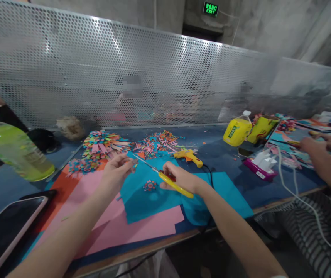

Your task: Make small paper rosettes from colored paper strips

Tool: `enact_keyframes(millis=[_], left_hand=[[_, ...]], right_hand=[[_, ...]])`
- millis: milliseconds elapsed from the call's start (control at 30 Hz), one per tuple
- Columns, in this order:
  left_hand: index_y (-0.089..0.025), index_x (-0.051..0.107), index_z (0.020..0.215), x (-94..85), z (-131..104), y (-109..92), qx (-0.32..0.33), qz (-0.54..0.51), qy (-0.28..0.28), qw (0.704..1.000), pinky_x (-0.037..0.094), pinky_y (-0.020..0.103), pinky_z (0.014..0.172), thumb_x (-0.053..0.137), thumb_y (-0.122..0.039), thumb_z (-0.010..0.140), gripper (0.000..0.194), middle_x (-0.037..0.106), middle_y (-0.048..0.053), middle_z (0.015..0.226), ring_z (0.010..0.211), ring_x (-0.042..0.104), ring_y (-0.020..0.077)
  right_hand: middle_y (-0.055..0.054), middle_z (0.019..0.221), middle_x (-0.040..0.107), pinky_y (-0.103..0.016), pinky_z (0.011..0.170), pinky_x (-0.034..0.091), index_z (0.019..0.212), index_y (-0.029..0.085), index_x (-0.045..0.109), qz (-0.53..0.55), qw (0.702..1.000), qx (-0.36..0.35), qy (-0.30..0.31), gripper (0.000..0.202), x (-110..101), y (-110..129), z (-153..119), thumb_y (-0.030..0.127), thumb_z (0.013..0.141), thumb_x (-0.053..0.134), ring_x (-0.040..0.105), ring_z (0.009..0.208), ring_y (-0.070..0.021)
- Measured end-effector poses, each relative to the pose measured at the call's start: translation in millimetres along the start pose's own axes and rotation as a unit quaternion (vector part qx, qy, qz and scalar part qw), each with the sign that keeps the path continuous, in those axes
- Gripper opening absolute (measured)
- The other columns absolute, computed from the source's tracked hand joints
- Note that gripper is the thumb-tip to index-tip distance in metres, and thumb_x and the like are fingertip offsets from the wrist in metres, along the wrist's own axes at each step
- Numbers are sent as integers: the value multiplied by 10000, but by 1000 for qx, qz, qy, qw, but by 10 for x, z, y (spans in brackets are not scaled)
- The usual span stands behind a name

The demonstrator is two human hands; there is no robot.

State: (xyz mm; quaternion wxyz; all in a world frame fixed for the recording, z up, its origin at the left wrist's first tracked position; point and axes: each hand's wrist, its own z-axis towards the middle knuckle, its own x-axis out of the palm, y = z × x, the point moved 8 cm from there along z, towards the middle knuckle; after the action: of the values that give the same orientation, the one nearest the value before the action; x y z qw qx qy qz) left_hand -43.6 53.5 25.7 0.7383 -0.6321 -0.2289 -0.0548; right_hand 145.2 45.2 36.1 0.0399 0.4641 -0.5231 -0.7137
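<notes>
Bare concrete room; perforated metal panel (pixel 81 65) stands along the far edge of a dark-blue counter (pixel 220 160).

Head view, the only one. Right hand (pixel 184 178) closed round yellow-handled scissors (pixel 163 177), blades pointing to the far left over a blue paper sheet (pixel 138 206) near the middle of the near edge. Left hand (pixel 117 168) just beside the blade tips, fingers curled together; a scrap shows at the fingertips, too small to tell whether gripped.

Main hazard, as I judge it: fingertips so near the blades that a slip or a hasty snip could nick skin or cut crooked. Blade gap unreadable.

Small paper rosette (pixel 149 185) rests on the blue sheet, between the hands and nearer the near edge; a dropped wrist might crush its petals.

Yellow glue gun (pixel 190 156) lies beyond the right hand, nozzle leftward by the sheet's far edge. Hot or not, cannot tell; if hot, stray glue may mark the paper. Its black cord (pixel 211 174) runs close to the right forearm; a snag could drag the gun.

Loose cut strips (pixel 156 143) heaped toward the far edge: a careless sweep would scatter them.
</notes>
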Motion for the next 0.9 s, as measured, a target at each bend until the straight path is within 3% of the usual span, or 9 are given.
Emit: enact_keyframes(millis=[433,900], left_hand=[[-160,566,680,-13,9,16,-7,4,-7,1000,439,167,449,788,-164,465,309,565,-40,594,498,543,71],[-163,545,659,18,-11,-14,-4,-8,0,1000,423,160,446,781,-155,483,294,555,-52,595,489,518,54]], right_hand=[[53,705,377,-237,561,316,818,216,361,-4,1000,-4,-13,384,-26,10,-2,472,672,607,315,599,-88],[52,667,388,-232,533,307,786,212,354,5,999,-17,-34,333,-52,0,35,366,659,620,300,586,-88]])
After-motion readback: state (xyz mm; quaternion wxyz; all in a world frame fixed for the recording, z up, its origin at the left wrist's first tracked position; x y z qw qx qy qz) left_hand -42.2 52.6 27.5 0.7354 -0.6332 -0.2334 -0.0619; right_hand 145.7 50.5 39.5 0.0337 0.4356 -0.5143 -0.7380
